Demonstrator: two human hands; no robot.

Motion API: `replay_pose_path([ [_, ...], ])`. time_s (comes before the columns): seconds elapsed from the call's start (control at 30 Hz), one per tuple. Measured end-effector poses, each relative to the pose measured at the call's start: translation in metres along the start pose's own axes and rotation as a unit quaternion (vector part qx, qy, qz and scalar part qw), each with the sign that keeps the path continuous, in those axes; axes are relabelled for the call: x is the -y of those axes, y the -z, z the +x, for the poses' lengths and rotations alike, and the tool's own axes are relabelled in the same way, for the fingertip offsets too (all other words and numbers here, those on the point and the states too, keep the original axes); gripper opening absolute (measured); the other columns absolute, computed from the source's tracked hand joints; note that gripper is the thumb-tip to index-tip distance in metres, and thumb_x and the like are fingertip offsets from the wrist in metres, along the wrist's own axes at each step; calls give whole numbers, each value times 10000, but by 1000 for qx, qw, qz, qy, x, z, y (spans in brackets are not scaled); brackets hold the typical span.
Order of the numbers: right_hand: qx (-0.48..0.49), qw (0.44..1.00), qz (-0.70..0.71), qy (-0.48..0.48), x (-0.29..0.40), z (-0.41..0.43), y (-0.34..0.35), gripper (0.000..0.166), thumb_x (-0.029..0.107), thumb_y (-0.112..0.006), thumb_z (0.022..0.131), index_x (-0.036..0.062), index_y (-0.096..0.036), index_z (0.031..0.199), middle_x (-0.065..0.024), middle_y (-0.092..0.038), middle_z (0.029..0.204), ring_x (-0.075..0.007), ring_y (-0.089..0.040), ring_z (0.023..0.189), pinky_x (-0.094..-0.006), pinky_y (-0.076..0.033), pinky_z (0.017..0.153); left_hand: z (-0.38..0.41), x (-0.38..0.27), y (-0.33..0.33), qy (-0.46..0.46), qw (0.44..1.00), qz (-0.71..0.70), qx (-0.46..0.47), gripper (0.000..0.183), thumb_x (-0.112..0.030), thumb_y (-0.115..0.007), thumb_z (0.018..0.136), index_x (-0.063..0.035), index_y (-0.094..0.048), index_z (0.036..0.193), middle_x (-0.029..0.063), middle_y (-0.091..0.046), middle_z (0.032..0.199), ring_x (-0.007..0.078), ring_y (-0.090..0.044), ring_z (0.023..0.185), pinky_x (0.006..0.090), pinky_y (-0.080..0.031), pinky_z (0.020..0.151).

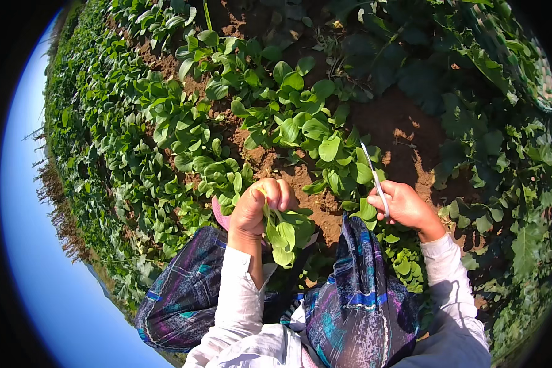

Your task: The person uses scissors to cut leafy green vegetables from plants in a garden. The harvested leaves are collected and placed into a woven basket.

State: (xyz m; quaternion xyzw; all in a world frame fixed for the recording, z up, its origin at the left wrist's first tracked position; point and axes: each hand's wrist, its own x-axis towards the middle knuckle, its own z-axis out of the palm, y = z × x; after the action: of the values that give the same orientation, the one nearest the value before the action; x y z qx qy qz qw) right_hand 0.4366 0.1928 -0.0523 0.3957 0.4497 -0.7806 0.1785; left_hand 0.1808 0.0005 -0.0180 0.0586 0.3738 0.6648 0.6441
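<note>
My left hand (263, 202) is closed around the pale stems of a small bunch of leafy greens (283, 234). Its rounded leaves hang from the fist towards my body, over the gap between my knees. In my right hand (402, 204) is a slim metal cutting tool (371, 168). Its bright tip points away from me, and the fingers hide enough of the handle that I cannot tell a knife from scissors. Just beyond that tool grow rooted leafy greens (329, 148), their nearest leaves touching or almost touching it in the view.
Rows of greens (184, 124) run along the left, with brown soil (306, 184) between them. Lobed-leaf plants (529, 234) grow at the right. A woven basket (545, 87) stands at the upper right. My knees (359, 294) and a pink shoe (221, 214) are close to my hands.
</note>
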Motion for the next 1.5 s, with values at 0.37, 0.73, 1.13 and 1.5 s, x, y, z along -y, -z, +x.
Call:
replay_pose_path([
  [0.37,-15,928,-335,164,12,3,-29,382,360,-773,789,13,-634,866,-202,-610,671,-410,-610,638,-456,-474,567,24,-21,-28,101,988,56,-102,212,-160,-745,854,-81,-554,902,29,-569,698,159,-580,633,365,-552,696],
  [0.73,-21,916,-361,176,-17,12,-33,451,423,-736,800,-5,-632,898,-243,-596,663,-446,-599,658,-489,-477,585,132,-36,-99,54,629,763,-137,170,-199,-699,834,-43,-668,892,133,-673,755,207,-642,659,351,-501,611],
  [1.13,-84,906,-351,223,-39,9,-38,435,366,-759,789,4,-520,760,-224,-566,617,-449,-582,620,-488,-457,533,187,3,-49,340,328,881,27,281,-187,-652,763,-111,-743,1018,88,-724,1050,273,-697,990,371,-561,782],
  [1.5,-78,911,-347,207,-34,6,-42,411,346,-766,779,14,-525,803,-219,-580,649,-446,-599,658,-489,-471,564,175,9,-45,323,395,857,-72,257,-251,-638,771,-87,-753,931,127,-724,974,307,-701,925,377,-557,771],
])
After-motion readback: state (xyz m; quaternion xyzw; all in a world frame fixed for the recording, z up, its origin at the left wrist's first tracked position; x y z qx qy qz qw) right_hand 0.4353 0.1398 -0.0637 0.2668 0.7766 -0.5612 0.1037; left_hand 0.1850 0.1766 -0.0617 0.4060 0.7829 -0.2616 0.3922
